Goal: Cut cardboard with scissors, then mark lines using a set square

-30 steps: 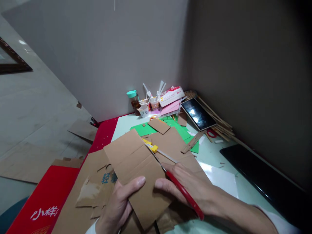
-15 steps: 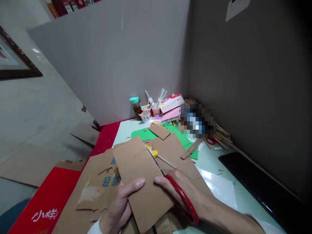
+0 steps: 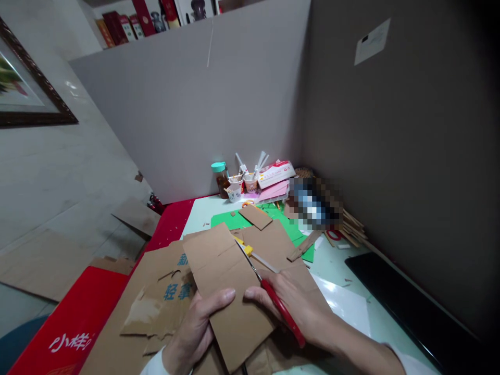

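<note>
A rectangular piece of brown cardboard is held up at a slant above the desk. My left hand grips its lower left side, thumb lying on the face and fingers behind. In my right hand are red-handled scissors, the fingers wrapped about the handles and partly hidden. Their metal blades run along the cardboard's upper right edge; whether they bite into it I cannot tell. The right thumb also rests on the cardboard. Beneath lies a larger torn cardboard sheet with blue printed characters, and a yellow-ended cutter shows just behind the blades.
Farther back are green sheets, a small cardboard piece, paper cups with sticks, and a teal-lidded bottle. A black panel lies at right, a red box at left. Grey partitions enclose the desk.
The view has tilted up a little, showing more of the shelf. The scissors' red handles have turned and look narrower. Both hands keep their hold on the cardboard and scissors.
</note>
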`<state>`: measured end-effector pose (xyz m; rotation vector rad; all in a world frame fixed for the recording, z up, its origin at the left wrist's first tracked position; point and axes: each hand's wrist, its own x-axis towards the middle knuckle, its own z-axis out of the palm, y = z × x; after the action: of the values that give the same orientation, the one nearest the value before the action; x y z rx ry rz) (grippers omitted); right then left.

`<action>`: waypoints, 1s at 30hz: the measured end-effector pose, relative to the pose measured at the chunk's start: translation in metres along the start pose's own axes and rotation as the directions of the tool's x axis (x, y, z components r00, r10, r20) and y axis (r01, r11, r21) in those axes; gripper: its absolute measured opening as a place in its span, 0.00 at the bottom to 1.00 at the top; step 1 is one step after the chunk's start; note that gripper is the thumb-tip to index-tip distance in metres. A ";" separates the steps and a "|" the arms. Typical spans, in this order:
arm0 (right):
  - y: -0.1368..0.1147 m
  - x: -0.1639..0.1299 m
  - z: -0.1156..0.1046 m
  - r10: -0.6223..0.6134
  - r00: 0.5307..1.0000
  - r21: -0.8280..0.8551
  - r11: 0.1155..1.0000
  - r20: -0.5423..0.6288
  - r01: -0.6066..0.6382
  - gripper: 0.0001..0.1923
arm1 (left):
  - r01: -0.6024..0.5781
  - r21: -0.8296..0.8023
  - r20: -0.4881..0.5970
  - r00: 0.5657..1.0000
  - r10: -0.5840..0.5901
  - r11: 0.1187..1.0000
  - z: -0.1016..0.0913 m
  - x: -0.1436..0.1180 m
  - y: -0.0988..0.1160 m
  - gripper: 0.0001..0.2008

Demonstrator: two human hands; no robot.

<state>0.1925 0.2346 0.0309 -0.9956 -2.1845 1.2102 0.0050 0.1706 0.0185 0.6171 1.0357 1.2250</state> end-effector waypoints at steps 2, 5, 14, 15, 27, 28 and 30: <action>-0.004 0.003 -0.004 -0.006 1.000 -0.009 1.000 -0.002 0.006 0.22 | 0.005 0.013 0.020 1.000 -0.005 1.000 0.002 -0.001 -0.003 0.33; -0.007 0.004 -0.007 -0.017 1.000 -0.012 1.000 -0.024 0.017 0.20 | 0.011 0.023 0.042 0.999 -0.012 1.000 0.004 -0.002 -0.009 0.37; -0.004 0.004 -0.002 0.037 0.997 0.069 0.997 -0.073 -0.032 0.20 | 0.071 0.004 0.023 0.997 -0.071 0.997 0.006 -0.004 -0.008 0.37; -0.003 0.007 -0.003 0.061 0.994 0.083 0.995 -0.091 -0.053 0.21 | 0.082 -0.006 0.012 0.997 -0.082 0.997 0.007 -0.005 -0.006 0.37; 0.004 0.005 -0.052 0.050 0.941 0.022 0.999 -0.335 -0.046 0.25 | -0.220 -0.154 -0.502 0.857 0.115 0.963 -0.022 0.014 0.038 0.11; 0.003 0.001 -0.052 0.027 0.939 -0.029 0.999 -0.342 -0.040 0.24 | -0.265 -0.152 -0.529 0.836 0.148 0.952 -0.027 0.015 0.042 0.12; 0.005 -0.007 -0.050 -0.006 0.945 -0.114 0.993 -0.326 -0.033 0.23 | -0.348 -0.148 -0.561 0.801 0.211 0.926 -0.037 0.014 0.047 0.11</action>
<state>0.2325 0.2574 0.0519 -1.1684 -2.0048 0.8565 -0.0492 0.1918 0.0383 0.2315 1.2533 1.8295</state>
